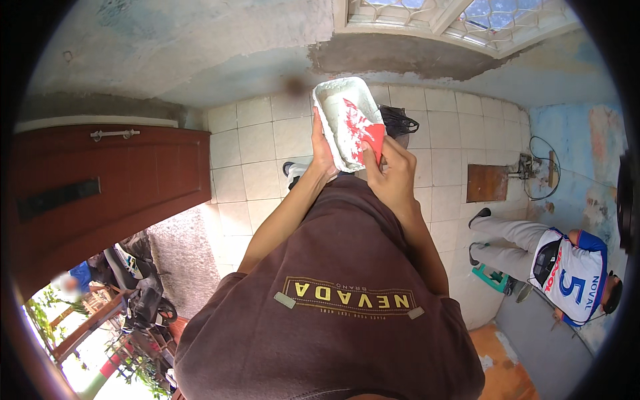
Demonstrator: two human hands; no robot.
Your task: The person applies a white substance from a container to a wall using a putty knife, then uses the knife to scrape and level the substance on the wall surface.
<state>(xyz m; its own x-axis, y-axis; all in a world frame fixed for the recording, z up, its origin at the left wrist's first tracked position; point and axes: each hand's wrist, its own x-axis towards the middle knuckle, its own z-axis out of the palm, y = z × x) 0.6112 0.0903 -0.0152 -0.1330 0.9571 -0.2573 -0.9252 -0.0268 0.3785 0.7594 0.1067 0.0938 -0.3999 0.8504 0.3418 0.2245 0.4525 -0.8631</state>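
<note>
I hold a white rectangular tray (333, 87) in front of me, with my left hand (322, 148) wrapped along its left side and under its near end. It contains pale, thick paste. My right hand (390, 163) grips a flat red scraper (373, 139) at the tray's lower right, its thumb on the red face. The scraper is smeared with white paste and lies inside the tray's outline, against the paste. Whether its edge touches the bottom cannot be told.
Ahead are a patched wall (253, 60), barred window (433, 17) and black bag (399, 119) on tiles (243, 173). A brown door (107, 167) opens onto a motorbike (133, 280) at left. At right are another person (570, 267), green stool (492, 277) and cable (543, 197).
</note>
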